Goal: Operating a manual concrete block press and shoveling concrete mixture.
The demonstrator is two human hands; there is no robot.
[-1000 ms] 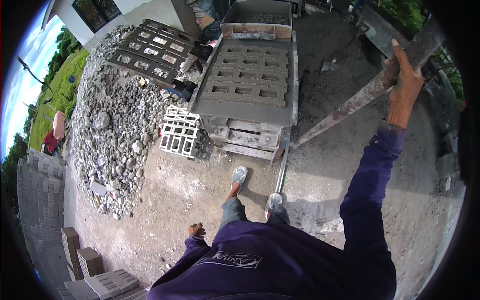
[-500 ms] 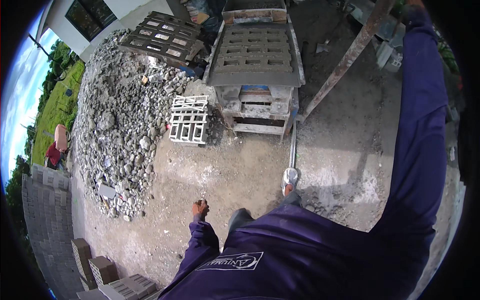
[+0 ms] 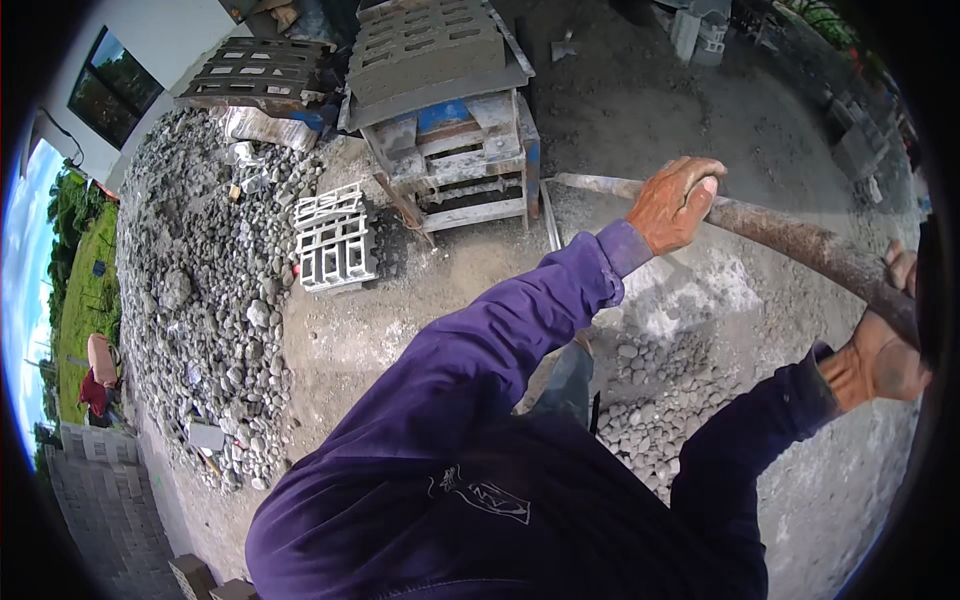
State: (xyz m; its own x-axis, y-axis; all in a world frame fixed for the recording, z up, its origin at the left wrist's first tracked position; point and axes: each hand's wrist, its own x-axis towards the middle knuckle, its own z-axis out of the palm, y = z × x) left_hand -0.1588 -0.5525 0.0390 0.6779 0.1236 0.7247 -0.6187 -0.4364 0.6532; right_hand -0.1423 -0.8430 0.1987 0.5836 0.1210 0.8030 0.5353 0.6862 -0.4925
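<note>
Evidently, both hands (image 3: 672, 208) (image 3: 888, 362) curl their fingers around one long, stained pole (image 3: 800, 245).

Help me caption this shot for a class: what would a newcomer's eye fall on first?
Probably the long, stained pole slanting across the right side, with the left hand and right hand around it. Next might come the holed grey slab on the stand at the top, and the heap of stones at the left.

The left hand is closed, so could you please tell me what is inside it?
Inside the left hand is a long rusty pole, showing on both sides of the fist. The palm and the stretch of pole within the grip are covered.
</note>
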